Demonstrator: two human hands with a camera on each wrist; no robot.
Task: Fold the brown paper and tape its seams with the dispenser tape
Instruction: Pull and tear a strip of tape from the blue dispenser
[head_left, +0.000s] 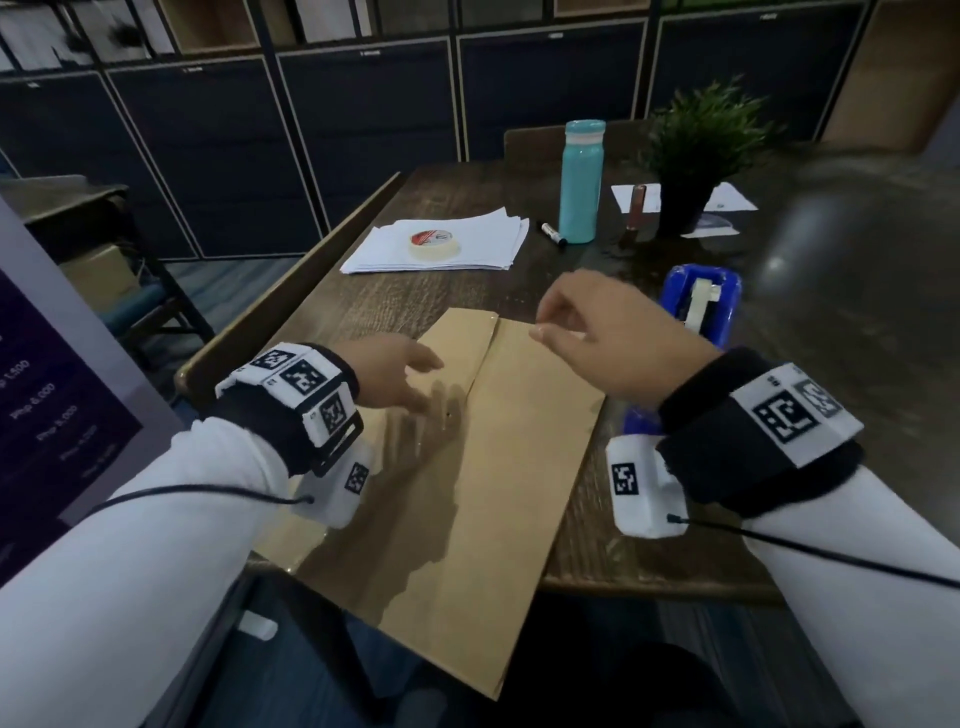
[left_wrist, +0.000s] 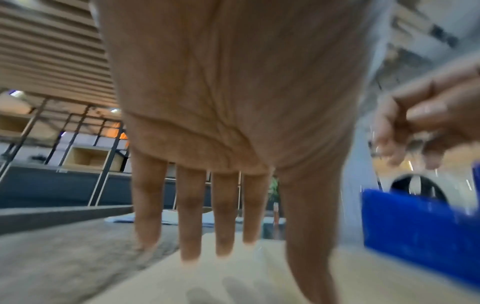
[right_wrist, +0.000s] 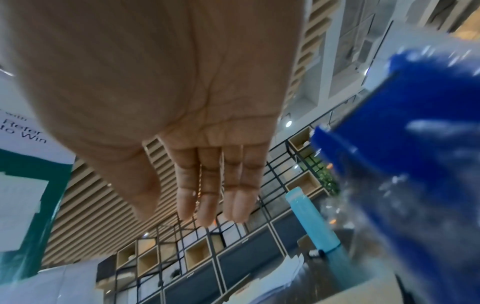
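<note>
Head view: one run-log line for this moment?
paper: folded, on table | left hand: open over it | right hand: near seam, tape unclear | dispenser: right of paper

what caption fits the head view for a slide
Both hands, left and right, hover over folded brown paper beside a blue dispenser on a table.

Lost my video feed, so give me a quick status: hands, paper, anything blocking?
Left hand open, fingers straight over brown paper. Right hand above the paper's far end, grip unclear. Paper folded flat, centre seam showing. Blue dispenser beside it, nothing blocking.
</note>
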